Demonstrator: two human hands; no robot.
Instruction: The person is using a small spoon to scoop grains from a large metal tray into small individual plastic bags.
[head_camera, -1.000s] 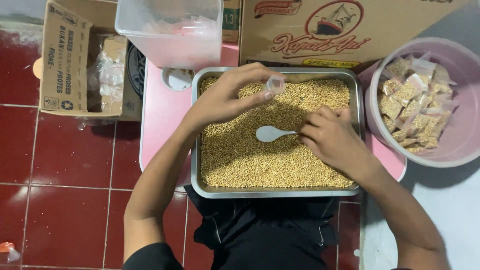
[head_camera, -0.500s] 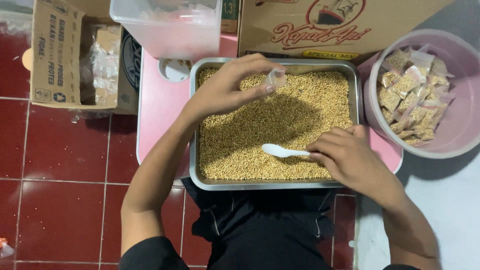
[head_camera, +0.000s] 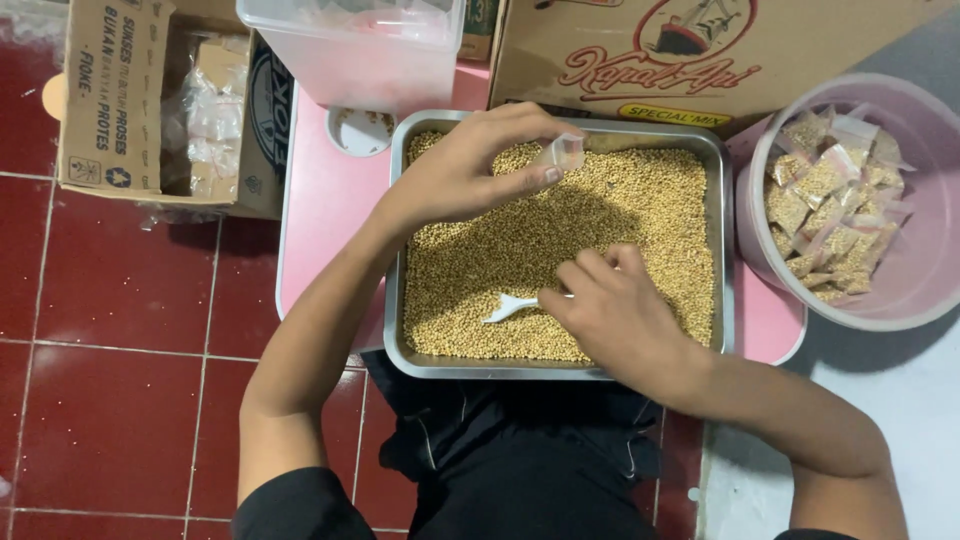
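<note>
Your left hand (head_camera: 470, 175) pinches a small clear bag (head_camera: 565, 152) above the metal tray (head_camera: 715, 200); your right hand (head_camera: 610, 310) closes on the white spoon (head_camera: 510, 306), its bowl in the grains (head_camera: 640, 215). You're at the scoop; next needs a level lift to the bag.

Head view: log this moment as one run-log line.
left hand: pinches small clear bag over tray | right hand: holds white spoon in grain | metal tray: full of grain | pink tub: filled bags
</note>
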